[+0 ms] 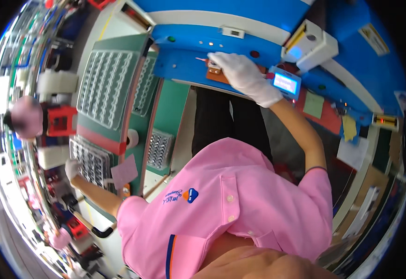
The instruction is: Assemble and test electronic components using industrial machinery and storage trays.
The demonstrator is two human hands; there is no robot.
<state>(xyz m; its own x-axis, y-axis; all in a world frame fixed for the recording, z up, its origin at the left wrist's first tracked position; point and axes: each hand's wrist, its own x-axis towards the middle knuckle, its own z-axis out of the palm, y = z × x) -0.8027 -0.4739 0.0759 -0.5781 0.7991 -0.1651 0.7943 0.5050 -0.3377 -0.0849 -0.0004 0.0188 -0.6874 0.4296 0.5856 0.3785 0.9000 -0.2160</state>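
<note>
- The right hand [242,74], in a white glove, reaches out to about twelve o'clock and lies palm-down on a small brown fixture [214,74] on the blue machine shelf [184,65]. The fingers are curled close over it; whether they pinch anything I cannot tell.
- A thin pink-red sliver [202,59] lies just beyond the fingertips at eleven o'clock, touching or nearly touching the fixture.
- The left hand [71,168], also gloved, is stretched to nine o'clock and rests on the edge of a clear cell tray [91,160]; its grip is hidden, so I cannot tell how far the fingers are spread.
- I judge the main risk to be the split reach: with both arms spread wide and eyes on only one side, the left hand could tip or drag the tray and spill its cells.
- At the fixture, a glove fingertip could knock the sliver askew or push it off the shelf edge.
- The small lit display [285,83] sits just beside the right wrist at two o'clock; a careless withdrawal might bump it.
- The green bench [165,109] carries another larger cell tray [105,86] at ten o'clock and a smaller one [158,149] nearer in.
- Coloured paper notes [313,104] hang at three o'clock; other workers sit along the line at nine o'clock.
</note>
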